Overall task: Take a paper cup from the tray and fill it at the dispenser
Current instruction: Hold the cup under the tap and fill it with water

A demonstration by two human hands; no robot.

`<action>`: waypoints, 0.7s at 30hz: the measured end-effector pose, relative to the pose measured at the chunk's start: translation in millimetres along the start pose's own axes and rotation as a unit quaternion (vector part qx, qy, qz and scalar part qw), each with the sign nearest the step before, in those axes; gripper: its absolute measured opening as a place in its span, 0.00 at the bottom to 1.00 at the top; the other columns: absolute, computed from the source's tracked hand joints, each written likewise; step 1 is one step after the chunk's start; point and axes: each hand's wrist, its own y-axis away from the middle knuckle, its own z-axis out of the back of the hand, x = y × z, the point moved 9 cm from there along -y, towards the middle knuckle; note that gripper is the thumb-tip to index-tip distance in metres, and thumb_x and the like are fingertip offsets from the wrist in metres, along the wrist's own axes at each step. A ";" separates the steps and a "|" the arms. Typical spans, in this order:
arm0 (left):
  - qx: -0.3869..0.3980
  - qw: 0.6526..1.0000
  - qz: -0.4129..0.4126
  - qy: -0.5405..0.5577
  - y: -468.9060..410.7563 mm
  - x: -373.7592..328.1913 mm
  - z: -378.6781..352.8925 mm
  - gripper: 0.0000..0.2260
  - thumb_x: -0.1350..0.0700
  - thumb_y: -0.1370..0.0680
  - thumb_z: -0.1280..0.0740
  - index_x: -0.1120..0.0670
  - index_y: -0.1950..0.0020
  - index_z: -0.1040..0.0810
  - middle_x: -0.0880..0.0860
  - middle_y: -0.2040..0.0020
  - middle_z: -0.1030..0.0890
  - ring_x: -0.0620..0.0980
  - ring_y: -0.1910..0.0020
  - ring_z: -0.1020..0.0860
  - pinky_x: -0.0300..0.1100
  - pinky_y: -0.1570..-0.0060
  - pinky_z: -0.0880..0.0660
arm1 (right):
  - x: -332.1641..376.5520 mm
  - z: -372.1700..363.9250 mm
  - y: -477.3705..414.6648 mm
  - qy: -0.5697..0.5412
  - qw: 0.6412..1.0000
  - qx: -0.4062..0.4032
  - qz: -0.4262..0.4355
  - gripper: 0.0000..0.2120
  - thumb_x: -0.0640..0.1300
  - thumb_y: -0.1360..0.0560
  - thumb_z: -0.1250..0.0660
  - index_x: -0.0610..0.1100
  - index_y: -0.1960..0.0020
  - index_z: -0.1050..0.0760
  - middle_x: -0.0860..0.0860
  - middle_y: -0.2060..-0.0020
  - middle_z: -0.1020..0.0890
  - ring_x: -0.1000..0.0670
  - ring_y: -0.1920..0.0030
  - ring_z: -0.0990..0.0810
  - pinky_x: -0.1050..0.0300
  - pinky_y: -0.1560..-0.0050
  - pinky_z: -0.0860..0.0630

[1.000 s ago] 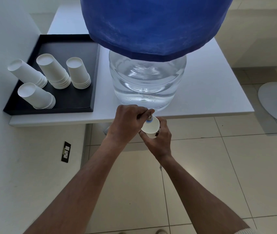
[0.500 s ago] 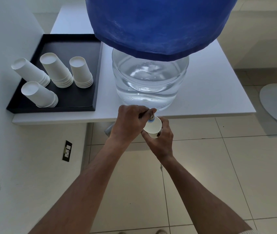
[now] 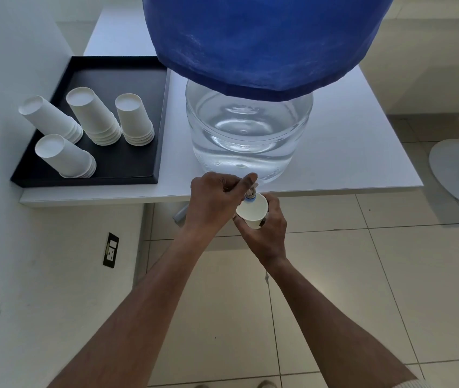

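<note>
right hand (image 3: pixel 264 233) wraps the thin, crushable paper cup (image 3: pixel 252 210) mid-wall, gently; left hand (image 3: pixel 214 203) pinches the tap (image 3: pixel 250 191).

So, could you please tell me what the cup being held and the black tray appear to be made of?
The cup in the right hand looks like matte white paper with a thin wall. The tray seems to be black plastic or coated wood with a dull finish.

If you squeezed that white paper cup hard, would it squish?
Probably yes. The paper cup looks thin-walled, so a hard squeeze from the right hand could buckle it. It likely gets heavier under the tap and might spill if tilted.
</note>
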 end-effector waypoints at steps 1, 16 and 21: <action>0.004 0.999 0.037 0.032 0.1 5.4 -0.8 0.13 0.45 0.23 0.25 0.52 0.59 0.10 0.51 0.68 0.13 0.49 0.66 0.13 0.51 0.50 0.16 | -0.1 0.4 0.1 0.001 1.000 -0.002 0.000 0.28 0.53 0.32 0.18 0.46 0.39 0.25 0.53 0.48 0.17 0.51 0.50 0.17 0.48 0.50 0.18; 0.054 0.824 0.372 0.423 21.9 35.6 -44.2 0.15 0.63 0.25 0.23 0.70 0.43 0.18 0.60 0.62 0.16 0.50 0.71 0.16 0.41 0.69 0.16 | -0.8 1.8 1.0 0.014 1.000 -0.010 0.011 0.27 0.48 0.32 0.19 0.45 0.38 0.25 0.56 0.49 0.18 0.58 0.51 0.19 0.55 0.52 0.19; 0.065 0.847 0.346 0.397 29.9 45.2 -47.4 0.12 0.66 0.24 0.25 0.71 0.45 0.19 0.60 0.64 0.15 0.50 0.68 0.15 0.41 0.64 0.15 | -0.9 1.3 1.5 0.017 1.000 -0.001 0.018 0.25 0.48 0.31 0.22 0.45 0.38 0.25 0.55 0.49 0.19 0.54 0.52 0.19 0.56 0.53 0.21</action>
